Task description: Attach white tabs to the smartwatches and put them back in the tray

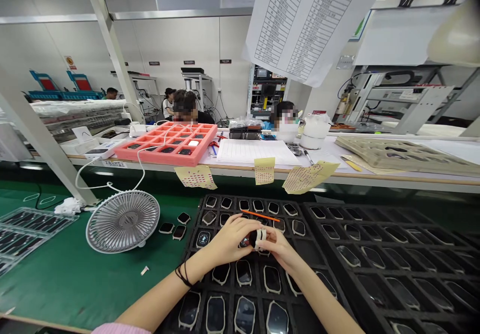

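My left hand (233,239) and my right hand (279,246) meet above the black foam tray (303,249). Between them, closed fingers hold a small dark watch case (253,238) with pale edges; my fingers hide part of it. Two pale bands show at its right side, and I cannot tell if they belong to one piece. Several smartwatch bodies (244,272) lie face up in the tray's compartments. Just behind my hands, an orange stick (260,216) lies across the tray. One watch near my left wrist has a lit face (203,239).
A second black tray (378,254) of watches stands at right. On the green mat are a grey fan (125,221), loose watches (179,232) and clear trays (26,234). The shelf ahead carries a pink foam tray (165,156) and papers (258,151). People sit beyond.
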`<action>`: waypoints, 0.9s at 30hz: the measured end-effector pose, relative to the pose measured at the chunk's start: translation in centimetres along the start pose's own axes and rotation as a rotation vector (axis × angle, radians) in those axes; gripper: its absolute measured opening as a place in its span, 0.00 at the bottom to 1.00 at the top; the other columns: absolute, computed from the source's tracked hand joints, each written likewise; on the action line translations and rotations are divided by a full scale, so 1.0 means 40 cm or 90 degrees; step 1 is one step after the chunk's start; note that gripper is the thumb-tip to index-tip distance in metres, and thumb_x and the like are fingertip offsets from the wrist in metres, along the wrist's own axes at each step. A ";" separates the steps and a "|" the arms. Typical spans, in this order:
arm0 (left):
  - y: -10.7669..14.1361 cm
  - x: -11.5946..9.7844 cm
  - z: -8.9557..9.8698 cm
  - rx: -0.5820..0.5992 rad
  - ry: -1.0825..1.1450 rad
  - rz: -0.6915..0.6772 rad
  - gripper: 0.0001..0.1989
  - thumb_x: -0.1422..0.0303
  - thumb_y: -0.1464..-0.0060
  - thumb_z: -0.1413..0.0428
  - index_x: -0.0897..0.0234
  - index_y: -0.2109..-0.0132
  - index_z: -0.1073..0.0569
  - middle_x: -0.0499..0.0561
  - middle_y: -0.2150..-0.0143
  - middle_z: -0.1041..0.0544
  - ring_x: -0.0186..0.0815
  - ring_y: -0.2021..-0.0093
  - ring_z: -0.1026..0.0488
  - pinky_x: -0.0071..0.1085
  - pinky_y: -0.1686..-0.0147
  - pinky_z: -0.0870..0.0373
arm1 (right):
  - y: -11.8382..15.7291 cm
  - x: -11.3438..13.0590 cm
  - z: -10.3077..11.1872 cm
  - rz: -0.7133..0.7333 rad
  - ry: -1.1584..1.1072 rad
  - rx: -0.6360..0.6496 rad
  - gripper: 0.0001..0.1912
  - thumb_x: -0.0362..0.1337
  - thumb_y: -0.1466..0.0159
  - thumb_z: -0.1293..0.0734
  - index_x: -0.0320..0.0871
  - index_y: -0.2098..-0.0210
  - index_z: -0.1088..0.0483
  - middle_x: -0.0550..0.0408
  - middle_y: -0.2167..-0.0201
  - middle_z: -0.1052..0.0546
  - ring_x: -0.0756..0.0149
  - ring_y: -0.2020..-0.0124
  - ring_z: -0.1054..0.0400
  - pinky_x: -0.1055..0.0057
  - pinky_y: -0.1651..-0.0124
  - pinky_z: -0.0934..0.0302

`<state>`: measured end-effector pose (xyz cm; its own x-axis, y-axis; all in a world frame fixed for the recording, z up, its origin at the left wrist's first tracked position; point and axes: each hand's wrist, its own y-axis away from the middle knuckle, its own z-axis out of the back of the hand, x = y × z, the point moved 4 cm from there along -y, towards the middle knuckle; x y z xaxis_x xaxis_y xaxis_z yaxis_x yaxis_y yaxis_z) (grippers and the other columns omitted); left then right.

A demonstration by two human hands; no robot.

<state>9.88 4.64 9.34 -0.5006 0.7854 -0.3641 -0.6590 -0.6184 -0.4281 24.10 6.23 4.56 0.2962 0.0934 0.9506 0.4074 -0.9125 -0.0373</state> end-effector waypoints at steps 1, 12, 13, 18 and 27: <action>-0.005 -0.002 0.001 -0.001 -0.003 -0.009 0.25 0.75 0.48 0.47 0.57 0.43 0.38 0.51 0.44 0.28 0.37 0.43 0.33 0.42 0.37 0.48 | 0.000 0.003 0.003 -0.003 0.004 0.000 0.20 0.40 0.56 0.22 0.43 0.63 0.23 0.54 0.72 0.21 0.61 0.69 0.27 0.65 0.64 0.32; -0.140 -0.040 -0.065 -0.012 -0.047 -0.057 0.25 0.65 0.48 0.41 0.63 0.44 0.35 0.56 0.48 0.26 0.43 0.48 0.31 0.40 0.47 0.38 | 0.098 0.074 0.205 0.072 0.037 -0.291 0.28 0.52 0.47 0.28 0.45 0.51 0.28 0.50 0.63 0.20 0.54 0.64 0.25 0.60 0.66 0.30; -0.150 -0.040 -0.093 0.008 -0.057 -0.058 0.26 0.63 0.49 0.40 0.64 0.44 0.34 0.56 0.50 0.25 0.43 0.49 0.30 0.40 0.48 0.38 | 0.114 0.066 0.230 0.072 0.068 -0.331 0.29 0.55 0.47 0.29 0.44 0.52 0.27 0.49 0.66 0.20 0.52 0.65 0.25 0.62 0.70 0.31; -0.180 -0.035 -0.219 0.124 -0.133 -0.056 0.27 0.56 0.53 0.37 0.67 0.49 0.30 0.55 0.57 0.23 0.44 0.54 0.28 0.39 0.51 0.35 | 0.173 0.037 0.292 0.122 0.323 -0.477 0.25 0.59 0.44 0.35 0.45 0.61 0.23 0.48 0.64 0.22 0.50 0.57 0.29 0.59 0.58 0.35; -0.206 0.082 -0.181 0.118 -0.255 0.073 0.07 0.71 0.39 0.50 0.67 0.56 0.29 0.56 0.55 0.26 0.44 0.53 0.30 0.38 0.55 0.35 | 0.171 -0.006 0.325 0.122 0.556 -0.464 0.20 0.47 0.39 0.40 0.45 0.55 0.27 0.46 0.56 0.24 0.50 0.52 0.32 0.52 0.46 0.41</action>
<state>17.75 12.12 5.68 -0.7298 0.6826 -0.0371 -0.6575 -0.7158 -0.2354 38.03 5.14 0.06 -0.5156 -0.1198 0.8484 -0.2602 -0.9215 -0.2883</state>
